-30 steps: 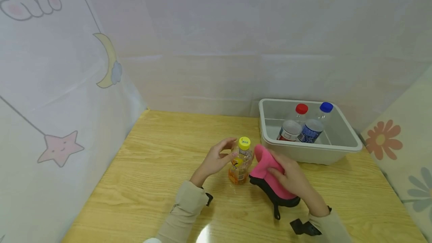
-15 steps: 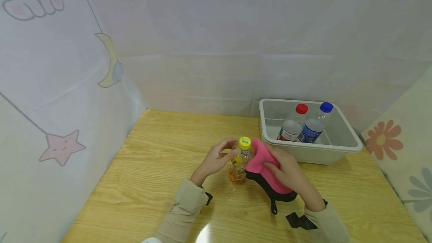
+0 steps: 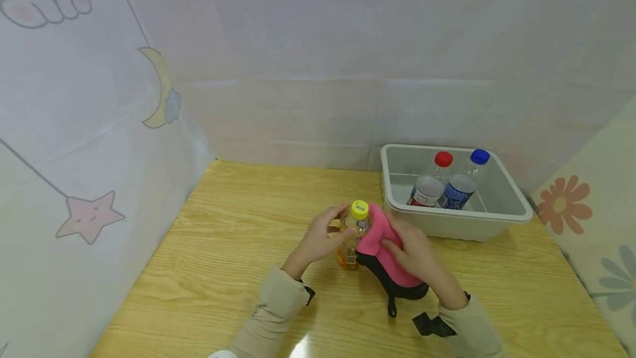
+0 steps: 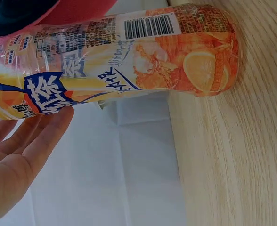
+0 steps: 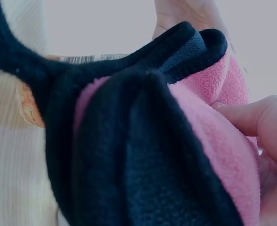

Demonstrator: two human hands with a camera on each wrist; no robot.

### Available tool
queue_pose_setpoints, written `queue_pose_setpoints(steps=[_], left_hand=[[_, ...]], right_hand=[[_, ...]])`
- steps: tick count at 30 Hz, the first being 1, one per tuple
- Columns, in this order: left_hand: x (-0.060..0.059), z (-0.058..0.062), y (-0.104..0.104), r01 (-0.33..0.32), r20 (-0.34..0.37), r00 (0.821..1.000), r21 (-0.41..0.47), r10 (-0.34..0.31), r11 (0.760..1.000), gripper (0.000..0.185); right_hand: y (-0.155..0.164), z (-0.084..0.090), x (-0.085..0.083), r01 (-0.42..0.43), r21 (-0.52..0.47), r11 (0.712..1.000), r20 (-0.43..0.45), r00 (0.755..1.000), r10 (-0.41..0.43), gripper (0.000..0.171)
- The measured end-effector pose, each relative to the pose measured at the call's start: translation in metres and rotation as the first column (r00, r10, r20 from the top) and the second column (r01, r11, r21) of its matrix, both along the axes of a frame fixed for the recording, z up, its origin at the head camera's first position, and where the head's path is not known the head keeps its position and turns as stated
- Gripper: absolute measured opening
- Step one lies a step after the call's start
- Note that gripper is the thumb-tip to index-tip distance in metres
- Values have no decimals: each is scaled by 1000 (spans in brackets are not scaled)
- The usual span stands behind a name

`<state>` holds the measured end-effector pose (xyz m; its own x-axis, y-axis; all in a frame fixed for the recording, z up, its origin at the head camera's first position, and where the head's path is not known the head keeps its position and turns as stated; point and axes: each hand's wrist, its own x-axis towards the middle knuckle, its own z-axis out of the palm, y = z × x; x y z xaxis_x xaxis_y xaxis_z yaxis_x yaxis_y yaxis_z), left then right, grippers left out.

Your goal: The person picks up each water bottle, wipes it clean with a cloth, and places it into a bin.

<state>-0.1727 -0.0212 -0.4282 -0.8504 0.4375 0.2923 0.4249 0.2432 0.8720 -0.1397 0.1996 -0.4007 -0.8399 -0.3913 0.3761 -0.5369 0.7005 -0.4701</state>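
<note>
A clear bottle of orange drink (image 3: pixel 350 243) with a yellow cap stands upright on the wood-look table. My left hand (image 3: pixel 322 236) holds it by the upper body, thumb in front and fingers behind. The left wrist view shows the bottle's printed label (image 4: pixel 129 61) with orange slices near the base, and fingertips against its side. My right hand (image 3: pixel 416 250) grips a pink fleecy cloth (image 3: pixel 392 264) with black edging and a hanging loop, thumb on top. The cloth is bunched against the bottle's right side and covers part of it. Folds of dark lining (image 5: pixel 157 155) show in the right wrist view.
Behind the right hand stands a light grey plastic bin (image 3: pixel 462 225). Inside lean a red-capped bottle (image 3: pixel 428 189) and a blue-capped bottle (image 3: pixel 458 191). Printed white sheeting (image 3: pixel 298 115) rises behind the table (image 3: pixel 223 236) and on both sides.
My right hand has moved left with the pink cloth, from beside the bottle to against it. My left thumb has shifted slightly right across the bottle, which still stands in place.
</note>
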Motion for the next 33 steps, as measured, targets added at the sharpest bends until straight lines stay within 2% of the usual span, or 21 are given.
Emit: queue_pose_setpoints(steps=[7, 11, 15, 26, 33], left_hand=[[1, 3, 1, -24, 6, 1000, -24, 24, 999, 53], [0, 4, 1, -25, 17, 1000, -30, 26, 999, 55], [0, 3, 1, -18, 19, 1000, -15, 19, 1000, 55], [1, 2, 1, -14, 37, 999, 24, 13, 1000, 54], [21, 37, 1, -5, 46, 999, 21, 4, 1000, 51]], right_hand=[[-2, -11, -2, 26, -57, 998, 9, 1000, -25, 51], [-3, -16, -4, 26, -92, 995, 18, 1000, -24, 34], [-3, -23, -5, 15, -125, 992, 37, 999, -10, 24], [-2, -48, -10, 17, -147, 989, 125, 992, 2, 38], [-7, -61, -11, 44, -75, 996, 156, 987, -32, 38]])
